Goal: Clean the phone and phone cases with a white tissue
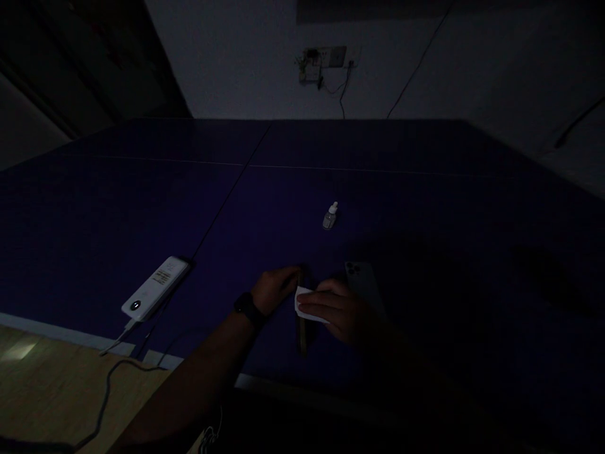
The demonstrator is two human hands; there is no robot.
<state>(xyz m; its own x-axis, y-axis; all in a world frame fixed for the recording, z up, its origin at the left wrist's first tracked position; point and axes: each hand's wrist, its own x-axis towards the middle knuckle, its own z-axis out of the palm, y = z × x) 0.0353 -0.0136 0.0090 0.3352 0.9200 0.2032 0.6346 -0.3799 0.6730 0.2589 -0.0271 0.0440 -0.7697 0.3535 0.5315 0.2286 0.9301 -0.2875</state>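
A narrow brownish bar-shaped object lies lengthwise toward me on the dark blue table, its kind hard to make out in the dim light. At its far end my left hand, with a dark watch on the wrist, grips it with the fingertips. My right hand pinches a folded white tissue and presses it onto the middle of the bar, covering part of it. Under and beside my right hand, a grey smartphone rests with its cameras upward. Farther off stands a small clear dropper bottle with a white top.
On the left, a white power bank with a lit display sits near the table edge, a cable running from it. A dark seam crosses the blue table. Wall sockets with plugs and cords are behind.
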